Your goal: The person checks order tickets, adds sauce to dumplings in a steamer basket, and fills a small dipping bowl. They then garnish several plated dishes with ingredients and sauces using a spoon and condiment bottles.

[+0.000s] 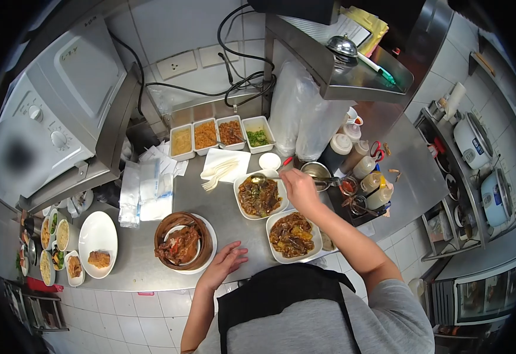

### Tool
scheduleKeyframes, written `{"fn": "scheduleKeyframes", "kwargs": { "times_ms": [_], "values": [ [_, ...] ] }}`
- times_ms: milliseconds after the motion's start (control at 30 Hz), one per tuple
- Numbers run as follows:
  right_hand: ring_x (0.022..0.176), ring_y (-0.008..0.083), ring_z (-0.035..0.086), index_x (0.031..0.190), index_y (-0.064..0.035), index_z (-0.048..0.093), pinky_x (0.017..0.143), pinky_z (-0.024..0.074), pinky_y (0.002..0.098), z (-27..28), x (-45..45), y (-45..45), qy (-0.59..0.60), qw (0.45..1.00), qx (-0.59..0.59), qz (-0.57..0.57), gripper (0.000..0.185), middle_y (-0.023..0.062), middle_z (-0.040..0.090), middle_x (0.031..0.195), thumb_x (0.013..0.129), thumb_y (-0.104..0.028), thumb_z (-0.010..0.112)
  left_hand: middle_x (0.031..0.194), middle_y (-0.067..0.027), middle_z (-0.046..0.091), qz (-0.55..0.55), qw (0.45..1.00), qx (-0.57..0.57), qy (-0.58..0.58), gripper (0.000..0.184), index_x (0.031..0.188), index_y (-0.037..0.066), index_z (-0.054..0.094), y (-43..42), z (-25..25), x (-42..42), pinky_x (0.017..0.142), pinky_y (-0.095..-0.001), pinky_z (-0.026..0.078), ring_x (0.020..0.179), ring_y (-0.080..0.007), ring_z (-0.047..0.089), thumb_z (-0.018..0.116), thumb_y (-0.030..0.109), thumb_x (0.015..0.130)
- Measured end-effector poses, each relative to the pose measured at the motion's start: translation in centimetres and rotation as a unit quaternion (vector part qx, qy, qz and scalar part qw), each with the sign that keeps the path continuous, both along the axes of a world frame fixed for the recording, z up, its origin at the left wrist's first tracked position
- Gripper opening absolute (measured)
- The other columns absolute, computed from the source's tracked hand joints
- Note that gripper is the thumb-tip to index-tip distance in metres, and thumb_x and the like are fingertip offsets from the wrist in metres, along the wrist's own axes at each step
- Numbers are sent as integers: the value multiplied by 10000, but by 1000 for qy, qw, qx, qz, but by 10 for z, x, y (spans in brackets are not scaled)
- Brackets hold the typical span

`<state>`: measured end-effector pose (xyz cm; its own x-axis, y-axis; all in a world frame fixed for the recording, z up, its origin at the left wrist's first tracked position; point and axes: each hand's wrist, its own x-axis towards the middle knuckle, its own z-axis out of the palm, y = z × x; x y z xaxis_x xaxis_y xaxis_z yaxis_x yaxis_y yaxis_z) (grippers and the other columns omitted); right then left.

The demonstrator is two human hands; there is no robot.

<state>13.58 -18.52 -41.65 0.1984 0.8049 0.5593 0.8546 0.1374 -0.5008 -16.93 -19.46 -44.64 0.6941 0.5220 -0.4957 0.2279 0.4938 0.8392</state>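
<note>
My right hand [299,190] grips the handle of a spoon [259,179], whose bowl is over the far side of a white square bowl [238,200] of brown saucy food. Nearer to me stands a second white square bowl [296,259] with similar glossy brown food. My left hand [227,261] hovers by the counter's near edge, fingers extended, holding nothing. To its left, a round bamboo steamer [211,235] sits on a white plate [194,270], with a dish of reddish-brown food inside.
Several white containers [182,157] of toppings line the back, near a napkin with pale noodle-like strips [219,172]. Sauce bottles [364,167] crowd the right. An oval plate [98,227] and small dishes stand left. A metal shelf [370,82] overhangs the back right.
</note>
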Motion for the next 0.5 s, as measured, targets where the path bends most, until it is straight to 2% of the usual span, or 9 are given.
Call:
{"fn": "scheduleKeyframes", "kwargs": {
  "times_ms": [67,100,200,233,300,367,400,433,500],
  "values": [
    [564,310,595,931,-1,604,515,477,367,-29,12,2,136,989,-49,-29,130,166,591,704,810,-25,564,1251,-96,514,5,998,57,-10,479,1340,78,365,5,5,9,971,-337,358,1124,-194,518,465,334,948],
    [495,208,582,938,7,614,470,456,308,-19,15,-4,278,948,-142,-61,124,124,599,647,858,-70,560,1244,-100,517,3,996,84,-19,465,1333,72,372,8,7,18,968,-327,361,1115,-192,520,480,308,947],
    [487,117,548,922,16,619,448,435,259,-11,50,-29,561,812,-155,-40,126,66,590,644,875,-73,543,1231,-78,523,-10,973,208,-102,430,1326,65,370,13,12,52,971,-302,366,1099,-185,523,497,216,944],
    [479,104,520,909,26,616,446,426,230,3,61,-41,564,811,-147,-43,124,41,584,655,873,-56,529,1199,-84,539,9,971,209,-120,420,1285,30,414,9,25,67,968,-297,380,1080,-180,531,559,122,902],
    [469,92,496,923,19,616,437,422,231,36,84,-78,524,843,-107,-60,126,44,582,660,874,-64,534,1193,-85,548,-52,938,321,-115,399,1248,15,450,0,49,97,948,-302,402,1063,-170,539,579,106,881],
    [514,76,538,913,4,636,432,418,231,71,100,-114,389,903,-85,-160,130,34,590,633,870,-70,539,1158,-94,573,-104,910,380,-126,355,1160,22,535,-11,65,127,884,-320,448,1007,-200,573,633,104,828],
    [521,118,570,890,10,646,466,444,273,96,100,-129,239,939,-107,-221,131,74,604,613,852,-71,551,1111,-101,582,-166,872,445,-115,329,1134,28,557,-18,70,144,910,-350,402,1029,-217,556,617,138,830],
    [538,239,600,837,19,641,527,474,353,85,116,-138,114,962,-66,-240,110,153,610,633,809,-59,569,1065,-108,591,-228,826,505,-103,310,1108,34,580,-27,72,159,936,-380,356,1051,-233,539,601,171,832],
    [590,313,601,792,18,629,565,476,399,75,129,-147,-15,968,-56,-245,91,188,606,661,785,-49,569,986,-108,587,-265,720,629,-122,267,1022,56,621,-49,59,191,924,-391,319,982,-249,540,597,178,786]
  ]
}}
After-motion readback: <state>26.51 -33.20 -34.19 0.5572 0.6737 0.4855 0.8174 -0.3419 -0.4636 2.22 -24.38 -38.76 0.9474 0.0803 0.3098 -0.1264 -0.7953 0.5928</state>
